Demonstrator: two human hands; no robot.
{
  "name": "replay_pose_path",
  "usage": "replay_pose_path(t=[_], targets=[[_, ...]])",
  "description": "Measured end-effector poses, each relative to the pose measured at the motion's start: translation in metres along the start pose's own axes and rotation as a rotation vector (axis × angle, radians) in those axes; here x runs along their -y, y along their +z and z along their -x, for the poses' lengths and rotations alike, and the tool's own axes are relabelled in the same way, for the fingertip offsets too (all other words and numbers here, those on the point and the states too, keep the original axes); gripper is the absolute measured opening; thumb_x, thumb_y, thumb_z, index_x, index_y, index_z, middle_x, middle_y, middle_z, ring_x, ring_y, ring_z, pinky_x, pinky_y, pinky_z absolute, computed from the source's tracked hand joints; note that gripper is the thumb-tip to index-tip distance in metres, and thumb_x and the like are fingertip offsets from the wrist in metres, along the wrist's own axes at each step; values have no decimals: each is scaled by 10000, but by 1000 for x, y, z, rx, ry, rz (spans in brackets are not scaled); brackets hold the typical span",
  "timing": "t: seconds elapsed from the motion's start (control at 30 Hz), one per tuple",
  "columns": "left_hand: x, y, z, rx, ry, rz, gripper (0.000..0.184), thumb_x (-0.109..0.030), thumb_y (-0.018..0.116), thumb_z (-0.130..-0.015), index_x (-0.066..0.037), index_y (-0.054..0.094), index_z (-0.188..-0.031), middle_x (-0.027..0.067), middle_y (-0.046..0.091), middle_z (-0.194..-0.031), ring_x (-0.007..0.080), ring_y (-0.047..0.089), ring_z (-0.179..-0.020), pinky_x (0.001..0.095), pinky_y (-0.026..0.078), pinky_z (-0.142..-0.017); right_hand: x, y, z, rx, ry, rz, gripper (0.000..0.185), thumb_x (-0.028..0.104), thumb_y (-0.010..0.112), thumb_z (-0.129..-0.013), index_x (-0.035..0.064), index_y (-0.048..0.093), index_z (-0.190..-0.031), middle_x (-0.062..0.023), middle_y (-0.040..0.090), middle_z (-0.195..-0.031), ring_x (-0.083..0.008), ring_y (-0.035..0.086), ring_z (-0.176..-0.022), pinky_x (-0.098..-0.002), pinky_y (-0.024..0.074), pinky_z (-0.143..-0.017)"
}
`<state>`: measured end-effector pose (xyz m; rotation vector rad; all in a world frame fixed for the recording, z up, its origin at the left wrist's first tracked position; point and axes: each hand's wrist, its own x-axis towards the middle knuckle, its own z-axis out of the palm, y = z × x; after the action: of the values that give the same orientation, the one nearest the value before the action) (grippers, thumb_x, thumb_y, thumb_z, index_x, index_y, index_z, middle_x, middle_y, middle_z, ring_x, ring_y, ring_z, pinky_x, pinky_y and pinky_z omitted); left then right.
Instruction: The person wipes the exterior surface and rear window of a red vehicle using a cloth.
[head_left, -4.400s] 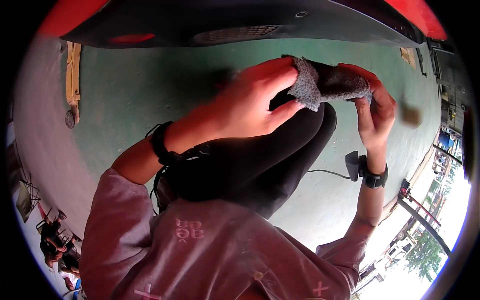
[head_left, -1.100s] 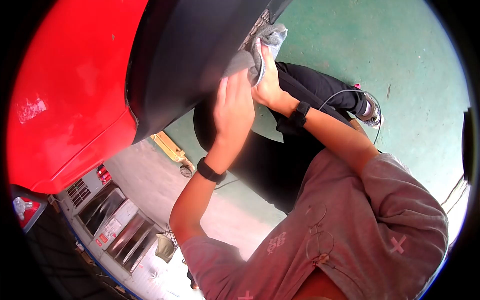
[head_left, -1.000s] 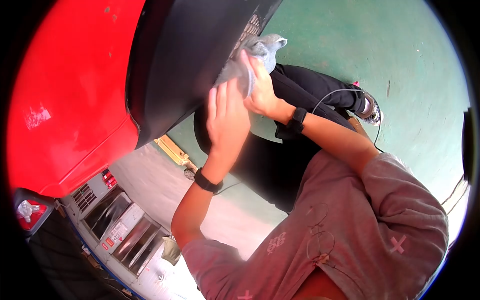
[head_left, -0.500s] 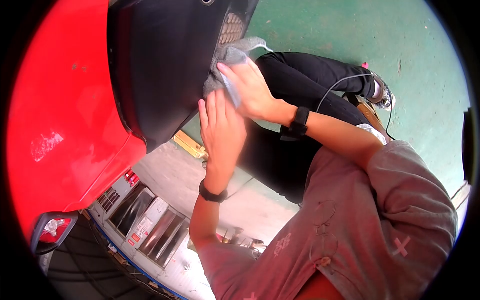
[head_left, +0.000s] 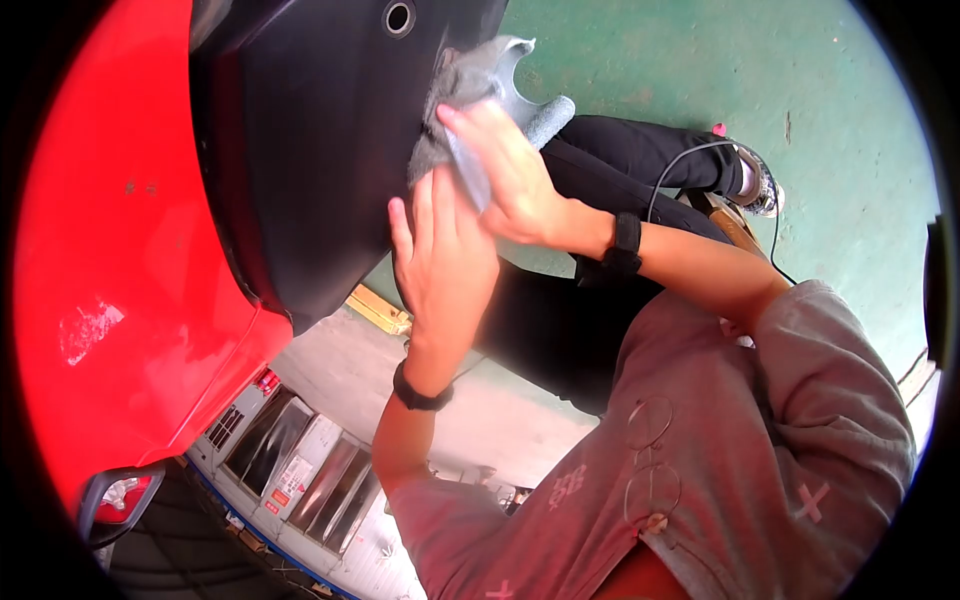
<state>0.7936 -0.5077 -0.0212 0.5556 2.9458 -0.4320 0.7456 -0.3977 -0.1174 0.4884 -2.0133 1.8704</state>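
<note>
A grey cloth [head_left: 465, 82] is bunched against the edge of a black plastic bumper panel [head_left: 310, 140], and its loose flaps stick out to the right. My right hand [head_left: 515, 180] grips the cloth and presses it to the panel; the fingers are partly blurred and covered by folds. Just below, my left hand [head_left: 445, 265] lies flat with its fingers stretched along the panel edge. Its fingertips touch the lower end of the cloth. Both wrists carry black bands.
Glossy red bodywork [head_left: 120, 230] joins the panel on the left, with a lamp [head_left: 120, 497] lower down. A round hole [head_left: 398, 18] sits in the panel. My black-trousered leg [head_left: 650, 155] and a dark cable [head_left: 690, 150] are over the green floor [head_left: 680, 60].
The cloth's free flaps have swung up and spread to the right. Both hands stay at the panel edge with small shifts. The view has tilted slightly, bringing more of the round hole into sight.
</note>
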Motion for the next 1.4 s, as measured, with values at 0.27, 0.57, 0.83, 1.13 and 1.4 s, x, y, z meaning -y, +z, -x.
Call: replay_pose_path(t=[0.27, 0.57, 0.83, 1.13, 1.4], targets=[[10, 11, 73, 158, -61, 46, 508, -137, 642, -890, 71, 529, -1340, 237, 530, -1398, 390, 465, -1364, 621, 279, -1156, 25, 13, 47, 323, 84, -189, 800, -91, 588, -681, -30, 441, -1466, -188, 570, -1173, -394, 557, -1061, -452, 481, -924], [3, -7, 15, -48, 52, -60, 471, -199, 642, -899, 47, 559, -1291, 223, 554, -1335, 388, 508, -1307, 625, 198, -1178, 4, -16, -7, -77, 1, -78, 610, -22, 694, -777, 28, 565, -1370, -210, 564, -1313, -425, 505, -1293, -485, 426, -1076], [-3, 3, 12, 52, 43, 78, 466, -179, 625, -915, 60, 539, -1305, 218, 544, -1341, 385, 503, -1306, 628, 215, -1167, -13, -22, 7, 143, 26, -130, 707, -93, 651, -707, 50, 537, -1391, -183, 563, -1313, -418, 529, -1250, -459, 478, -1023], [-25, 8, 55, -26, 154, 374, 502, -136, 667, -876, 103, 590, -1310, 276, 565, -1342, 457, 552, -1256, 589, 393, -1112, -48, -112, 3, 61, 166, -148, 607, 23, 830, -782, 19, 573, -1332, -171, 586, -1283, -269, 632, -1134, -324, 570, -867], [-69, 0, 43, -102, 244, 781, 384, -56, 689, -802, 7, 682, -1181, 144, 631, -1171, 377, 678, -1021, 510, 529, -914, -45, -177, -4, -45, 15, 199, 727, 113, 804, -863, -89, 397, -1431, -235, 477, -1454, -323, 522, -1325, -434, 413, -1125]])
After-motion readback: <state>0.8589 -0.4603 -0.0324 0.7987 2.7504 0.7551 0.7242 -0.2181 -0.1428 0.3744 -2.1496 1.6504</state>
